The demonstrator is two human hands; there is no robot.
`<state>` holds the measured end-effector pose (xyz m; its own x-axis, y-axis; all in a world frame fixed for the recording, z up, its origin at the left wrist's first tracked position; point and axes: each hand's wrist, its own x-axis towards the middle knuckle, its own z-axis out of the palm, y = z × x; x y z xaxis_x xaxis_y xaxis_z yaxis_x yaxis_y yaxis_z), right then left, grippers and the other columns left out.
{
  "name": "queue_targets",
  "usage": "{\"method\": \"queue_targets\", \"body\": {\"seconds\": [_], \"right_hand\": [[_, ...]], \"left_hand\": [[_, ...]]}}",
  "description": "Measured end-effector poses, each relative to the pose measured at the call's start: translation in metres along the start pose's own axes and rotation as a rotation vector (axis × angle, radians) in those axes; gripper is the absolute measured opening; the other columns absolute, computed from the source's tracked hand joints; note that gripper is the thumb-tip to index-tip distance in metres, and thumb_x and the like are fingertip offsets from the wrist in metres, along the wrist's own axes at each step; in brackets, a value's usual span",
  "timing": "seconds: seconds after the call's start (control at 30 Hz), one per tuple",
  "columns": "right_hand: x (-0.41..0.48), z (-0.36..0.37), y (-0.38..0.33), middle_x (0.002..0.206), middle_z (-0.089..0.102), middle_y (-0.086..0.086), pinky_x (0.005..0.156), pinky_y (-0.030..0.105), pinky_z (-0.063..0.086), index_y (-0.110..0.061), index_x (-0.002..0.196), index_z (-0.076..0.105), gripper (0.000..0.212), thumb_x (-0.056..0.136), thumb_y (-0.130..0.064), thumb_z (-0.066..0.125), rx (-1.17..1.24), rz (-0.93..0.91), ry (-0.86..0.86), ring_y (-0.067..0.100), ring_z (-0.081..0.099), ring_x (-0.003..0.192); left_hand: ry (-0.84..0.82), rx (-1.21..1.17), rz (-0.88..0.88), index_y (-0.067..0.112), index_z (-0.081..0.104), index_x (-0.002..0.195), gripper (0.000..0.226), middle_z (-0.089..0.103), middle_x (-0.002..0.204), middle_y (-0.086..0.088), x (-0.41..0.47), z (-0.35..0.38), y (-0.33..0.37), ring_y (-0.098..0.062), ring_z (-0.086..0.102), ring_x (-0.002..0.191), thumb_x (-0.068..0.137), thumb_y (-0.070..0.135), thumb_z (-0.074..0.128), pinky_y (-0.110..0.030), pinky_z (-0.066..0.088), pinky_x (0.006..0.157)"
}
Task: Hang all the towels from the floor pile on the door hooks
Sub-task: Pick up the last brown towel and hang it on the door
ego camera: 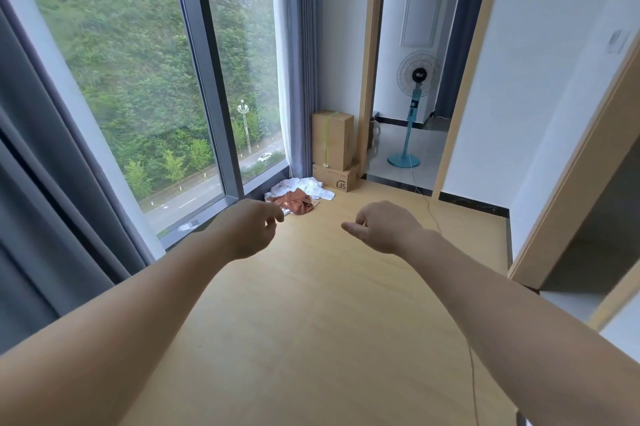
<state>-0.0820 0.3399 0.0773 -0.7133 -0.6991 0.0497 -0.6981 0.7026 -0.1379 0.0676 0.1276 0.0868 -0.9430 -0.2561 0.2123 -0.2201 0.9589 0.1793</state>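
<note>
A small pile of towels lies on the wooden floor by the window corner: white towels [313,188] with a rust-orange towel [294,202] on top. My left hand [249,228] reaches out in front of me, just short of the pile, fingers loosely curled and holding nothing. My right hand [381,226] is stretched out to the right of it, fingers also loosely curled and empty. No door hooks are in view.
Two stacked cardboard boxes [333,141] stand just behind the pile. A large window [138,79] with grey curtains [41,200] runs along the left. A doorway ahead shows a teal standing fan [414,106]; its cord [433,214] trails across the floor. Another door frame [575,183] is at right.
</note>
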Motion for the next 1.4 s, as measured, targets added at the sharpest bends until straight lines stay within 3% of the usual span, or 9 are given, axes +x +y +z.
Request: {"method": "queue_targets", "body": {"seconds": [0.3,0.97,1.4], "right_hand": [[0.054,0.028,0.002,0.083,0.065,0.0,0.074,0.04,0.055,-0.016,0.088,0.067,0.052,0.092,-0.061,0.042,0.019,0.029,-0.076,0.018,0.06,0.079],[0.265,0.079,-0.046,0.089,0.065,0.0,0.07,0.035,0.051,-0.016,0.09,0.068,0.051,0.093,-0.059,0.041,0.022,0.117,-0.152,0.019,0.06,0.082],[0.387,0.105,0.029,0.097,0.067,0.0,0.074,0.035,0.053,-0.017,0.094,0.069,0.045,0.094,-0.054,0.044,0.041,0.12,-0.208,0.02,0.06,0.086]], "left_hand": [[-0.04,-0.045,-0.025,0.025,0.066,0.113,0.028,0.067,0.106,0.003,0.037,0.031,-0.03,-0.016,0.059,0.094,0.093,0.02,0.048,-0.026,0.046,0.077],[-0.14,-0.093,-0.027,0.026,0.064,0.114,0.027,0.066,0.109,0.004,0.202,0.071,-0.198,-0.016,0.059,0.096,0.094,0.022,0.047,-0.03,0.049,0.081],[-0.22,-0.123,-0.075,0.027,0.063,0.116,0.029,0.064,0.114,0.005,0.33,0.134,-0.199,-0.017,0.058,0.102,0.094,0.022,0.045,-0.03,0.049,0.084]]}}
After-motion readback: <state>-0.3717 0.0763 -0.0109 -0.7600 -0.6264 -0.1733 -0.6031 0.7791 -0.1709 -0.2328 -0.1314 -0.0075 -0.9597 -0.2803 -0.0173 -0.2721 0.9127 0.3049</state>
